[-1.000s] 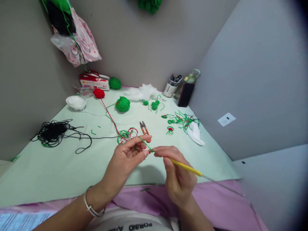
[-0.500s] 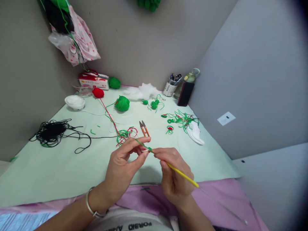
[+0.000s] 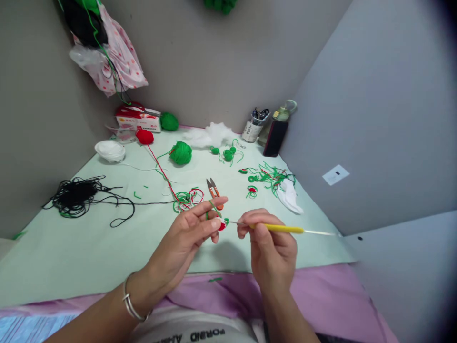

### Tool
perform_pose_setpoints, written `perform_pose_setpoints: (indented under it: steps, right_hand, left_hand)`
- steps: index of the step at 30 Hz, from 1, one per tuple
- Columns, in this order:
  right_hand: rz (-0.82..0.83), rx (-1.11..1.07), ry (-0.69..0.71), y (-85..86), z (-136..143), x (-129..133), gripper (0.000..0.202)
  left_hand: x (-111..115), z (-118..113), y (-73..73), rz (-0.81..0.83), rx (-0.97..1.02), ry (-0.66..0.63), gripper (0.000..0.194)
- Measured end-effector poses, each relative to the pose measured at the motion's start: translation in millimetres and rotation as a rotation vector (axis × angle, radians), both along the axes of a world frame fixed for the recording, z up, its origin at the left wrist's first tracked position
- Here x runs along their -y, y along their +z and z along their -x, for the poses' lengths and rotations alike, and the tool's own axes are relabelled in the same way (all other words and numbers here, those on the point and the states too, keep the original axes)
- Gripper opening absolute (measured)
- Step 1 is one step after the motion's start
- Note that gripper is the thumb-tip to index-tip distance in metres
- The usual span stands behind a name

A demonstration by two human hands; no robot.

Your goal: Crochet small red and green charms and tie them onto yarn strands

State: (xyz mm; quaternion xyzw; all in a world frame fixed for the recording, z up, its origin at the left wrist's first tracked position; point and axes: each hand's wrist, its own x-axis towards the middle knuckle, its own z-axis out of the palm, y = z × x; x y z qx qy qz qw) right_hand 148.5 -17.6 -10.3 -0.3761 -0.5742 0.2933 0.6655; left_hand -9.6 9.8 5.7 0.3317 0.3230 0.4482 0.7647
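My left hand (image 3: 191, 233) pinches a small crochet piece (image 3: 222, 225) in red, white and green between thumb and fingers. Green yarn runs from the piece up over my raised index finger. My right hand (image 3: 273, 243) grips a crochet hook (image 3: 282, 228) by its yellow handle, held nearly level. The hook's thin metal tip reaches left to the green edge of the piece; whether it is through a stitch I cannot make out. Orange-handled thread snips (image 3: 215, 193) lie just beyond my left fingertips, beside a tangle of green, red and white yarn (image 3: 183, 201).
Black yarn (image 3: 76, 195) lies at the left. Green (image 3: 180, 153), red (image 3: 144, 136) and white yarn balls (image 3: 110, 151) sit farther back. Green yarn scraps (image 3: 269, 176) and a white cloth-like item (image 3: 289, 197) lie right. A pen cup (image 3: 253, 128) and phone (image 3: 275, 138) stand at the wall.
The crochet hook has swung from slanting down to nearly level, and my right hand has moved slightly right. My left hand has turned the crochet piece, so its red part now shows.
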Motion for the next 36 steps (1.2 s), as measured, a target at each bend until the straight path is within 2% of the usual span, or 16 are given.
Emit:
perform_pose_setpoints:
  steps: [2, 7, 12, 16, 18, 20, 21, 23, 27, 32, 36]
  right_hand:
    - [0.060, -0.088, 0.064, 0.4, 0.0, -2.9, 0.020]
    - [0.078, -0.126, 0.081, -1.6, -0.1, -4.9, 0.020]
    - [-0.008, 0.099, -0.025, -0.2, 3.2, -4.5, 0.018]
    - [-0.071, 0.252, -0.090, -4.9, 6.6, -0.5, 0.026]
    - [-0.159, 0.417, -0.147, -8.2, 7.5, 1.7, 0.033]
    - [-0.247, 0.531, -0.196, -9.4, 6.8, 2.4, 0.038]
    - [-0.256, 0.529, -0.204, -8.8, 5.8, 2.0, 0.037]
    - [-0.190, 0.392, -0.187, -5.5, 3.1, 0.0, 0.031]
    - [-0.025, 0.035, -0.073, 1.6, 0.9, -5.7, 0.020]
    - [0.008, 0.065, 0.020, -1.5, 4.5, -8.3, 0.020]
    - [0.070, -0.037, 0.053, -5.8, 3.3, -8.3, 0.019]
  left_hand:
    - [-0.4, 0.6, 0.6, -0.013, -0.006, 0.010, 0.045]
    - [-0.1, -1.4, -0.5, -0.058, -0.058, 0.031, 0.041]
    - [4.6, -8.1, -3.4, -0.120, -0.078, -0.018, 0.037]
    - [5.8, -11.7, -7.2, -0.147, -0.114, 0.053, 0.039]
    - [4.9, -12.4, -8.6, -0.126, -0.076, 0.083, 0.042]
    - [3.0, -11.9, -9.7, -0.052, -0.001, 0.039, 0.041]
    - [1.7, -11.1, -10.0, -0.007, 0.038, 0.001, 0.040]
    - [-1.0, -8.6, -10.3, 0.064, 0.095, -0.047, 0.034]
    - [-2.1, -5.7, -8.2, 0.020, 0.077, 0.007, 0.030]
    - [3.2, -8.7, -6.3, -0.090, -0.043, -0.007, 0.032]
    - [3.1, -7.4, -8.0, -0.109, -0.062, 0.004, 0.029]
